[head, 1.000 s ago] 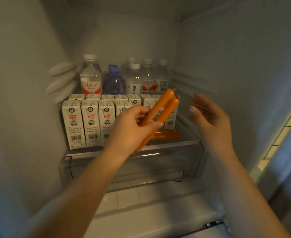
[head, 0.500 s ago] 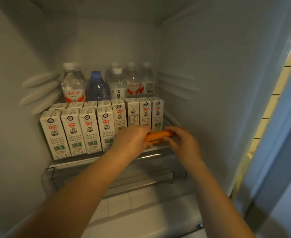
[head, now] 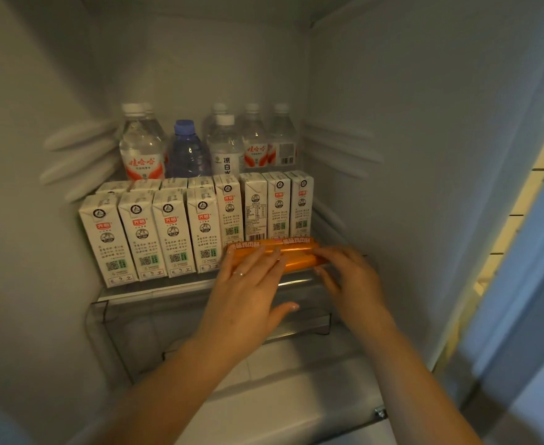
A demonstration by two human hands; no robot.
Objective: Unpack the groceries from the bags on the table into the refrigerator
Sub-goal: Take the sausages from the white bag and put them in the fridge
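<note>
Several orange sausage sticks [head: 296, 255] lie stacked lengthwise on the front right of the glass fridge shelf [head: 155, 289], just before the white milk cartons [head: 142, 234]. My left hand [head: 248, 289] lies on their left end with straight fingers, thumb hanging below the shelf edge. My right hand [head: 349, 277] touches their right end with straight fingertips. Neither hand curls round them.
Several water bottles [head: 142, 146] stand behind the cartons at the back. A clear drawer [head: 155, 329] sits under the shelf. The fridge's right wall [head: 392, 155] is close to the sausages; the door edge [head: 521, 220] is at far right.
My left hand carried the sausages down from mid-air and laid them on the shelf. It has let go, and both hands now rest flat on them.
</note>
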